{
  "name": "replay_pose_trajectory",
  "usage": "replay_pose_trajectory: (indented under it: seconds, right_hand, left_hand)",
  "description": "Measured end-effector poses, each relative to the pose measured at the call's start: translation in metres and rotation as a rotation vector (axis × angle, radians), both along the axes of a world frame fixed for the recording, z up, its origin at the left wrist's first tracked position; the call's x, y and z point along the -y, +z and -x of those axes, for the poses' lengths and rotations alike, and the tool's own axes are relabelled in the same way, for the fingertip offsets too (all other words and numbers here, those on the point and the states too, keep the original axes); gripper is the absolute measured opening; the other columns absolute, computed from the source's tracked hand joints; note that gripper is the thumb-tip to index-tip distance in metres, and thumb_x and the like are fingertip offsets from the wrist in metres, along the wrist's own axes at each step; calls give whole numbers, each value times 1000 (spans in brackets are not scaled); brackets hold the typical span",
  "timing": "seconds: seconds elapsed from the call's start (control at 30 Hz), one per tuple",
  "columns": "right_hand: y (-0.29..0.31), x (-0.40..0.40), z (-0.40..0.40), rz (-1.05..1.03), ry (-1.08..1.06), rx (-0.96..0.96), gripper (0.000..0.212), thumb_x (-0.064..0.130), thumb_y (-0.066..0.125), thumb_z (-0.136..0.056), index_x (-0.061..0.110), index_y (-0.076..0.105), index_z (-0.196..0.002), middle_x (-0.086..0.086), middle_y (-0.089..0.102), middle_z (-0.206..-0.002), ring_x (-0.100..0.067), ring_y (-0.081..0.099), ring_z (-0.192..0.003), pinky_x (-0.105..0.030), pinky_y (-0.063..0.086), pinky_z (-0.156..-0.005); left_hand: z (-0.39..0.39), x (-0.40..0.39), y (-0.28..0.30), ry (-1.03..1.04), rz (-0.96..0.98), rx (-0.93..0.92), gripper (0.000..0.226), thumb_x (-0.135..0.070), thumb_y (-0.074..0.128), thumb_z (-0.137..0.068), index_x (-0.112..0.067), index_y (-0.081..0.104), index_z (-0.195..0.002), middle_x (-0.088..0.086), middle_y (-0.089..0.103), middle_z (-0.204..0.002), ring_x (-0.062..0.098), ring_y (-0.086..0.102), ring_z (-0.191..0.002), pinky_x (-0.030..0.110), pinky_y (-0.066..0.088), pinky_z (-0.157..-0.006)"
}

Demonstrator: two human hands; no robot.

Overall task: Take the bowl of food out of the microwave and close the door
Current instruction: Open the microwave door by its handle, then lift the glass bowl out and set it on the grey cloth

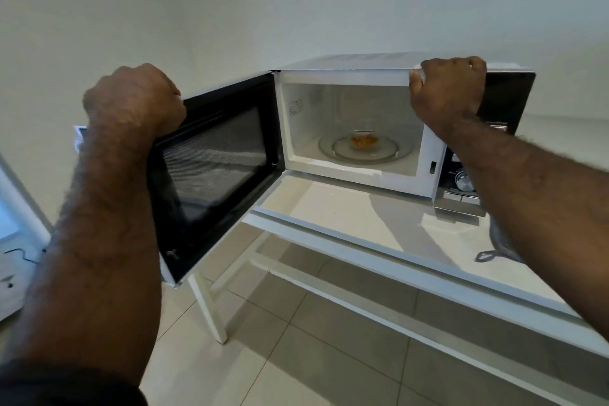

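Note:
A white microwave (356,66) stands on a white table, its cavity in full view. Its black-framed door (214,168) is swung wide open to the left. My left hand (135,99) is closed over the door's top outer corner. My right hand (448,86) grips the top front edge of the microwave, above the control panel. Inside, a small clear bowl of orange food (363,142) sits in the middle of the glass turntable (389,155). Neither hand touches the bowl.
The control panel with a metal knob (463,180) is partly behind my right forearm. The white table (329,224) has a front edge and crossbars over a tiled floor (313,333). A grey loop-handled item (494,254) lies on the table at right. A window frame (19,201) is at far left.

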State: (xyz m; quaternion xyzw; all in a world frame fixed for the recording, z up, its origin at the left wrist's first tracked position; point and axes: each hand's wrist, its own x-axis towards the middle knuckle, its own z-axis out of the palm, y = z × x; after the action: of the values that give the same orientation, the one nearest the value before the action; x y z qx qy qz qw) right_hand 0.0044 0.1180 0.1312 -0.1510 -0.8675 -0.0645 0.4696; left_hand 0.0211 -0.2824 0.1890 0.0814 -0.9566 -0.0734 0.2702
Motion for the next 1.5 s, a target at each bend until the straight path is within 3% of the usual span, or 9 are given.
replay_pose_trajectory:
  seconds: [0.2,0.47,0.6,0.73,0.83,1.03,1.13,1.3,1.5]
  right_hand:
    - [-5,-4,6,-31,31,-49,38,28,36,-97,5,65,-107,-16,70,-105,-36,58,-104,-46,30,-103]
    - [-40,24,20,-86,388,-436,27,15,53,-87,7,62,-110,-12,65,-111,-31,56,-106,-38,34,-94]
    - [-78,39,35,31,519,-280,18,16,55,-90,3,62,-100,-15,59,-95,-17,50,-80,-26,38,-63]
    - [-102,40,71,416,498,-105,21,20,54,-95,5,62,-107,-12,60,-104,-23,57,-90,-27,41,-71]
    - [-100,32,105,1004,388,-173,28,32,48,-98,8,62,-104,-13,66,-112,-22,60,-91,-27,43,-76]
    - [-104,8,161,1804,510,-342,58,56,29,-99,15,53,-132,-8,62,-124,-24,59,-107,-33,47,-91]
    - [-109,-2,179,1907,538,-438,52,57,28,-100,17,60,-95,1,56,-82,-14,53,-70,-29,46,-66]
    - [-120,-5,211,1804,482,-378,66,55,22,-101,9,47,-140,-9,52,-140,-30,51,-122,-42,38,-105]
    - [-127,-3,229,1748,425,-325,55,58,22,-100,18,60,-104,3,59,-77,-16,59,-69,-23,44,-54]
  left_hand:
    - [16,-8,-20,50,-71,-220,33,-34,62,-87,-10,72,-108,26,64,-109,48,60,-101,49,49,-86]
    - [64,-57,-72,-613,-84,-929,27,-25,52,-96,-11,71,-84,12,71,-74,33,60,-68,38,45,-71]
    - [98,-115,-112,-833,-336,-701,36,-25,52,-97,-15,59,-64,1,53,-56,18,45,-51,28,32,-51]
    - [151,-176,-148,-831,-687,-358,38,-36,47,-98,-13,57,-69,-6,48,-56,18,48,-59,30,39,-57]
    - [192,-214,-162,-760,-1071,-34,53,-50,36,-98,-8,68,-98,10,71,-96,30,64,-94,39,51,-87]
    - [248,-271,-162,-612,-1643,351,78,-66,26,-94,-6,48,-140,13,51,-145,33,48,-132,42,35,-112]
    - [264,-287,-165,-696,-1729,465,88,-74,14,-89,-12,36,-149,11,41,-153,31,38,-140,44,28,-114]
    - [286,-307,-170,-656,-1812,391,97,-74,12,-88,0,48,-139,21,52,-142,38,51,-129,45,37,-112]
    - [288,-324,-181,-757,-1749,442,91,-74,8,-89,-6,63,-117,14,67,-121,32,62,-110,45,47,-103]
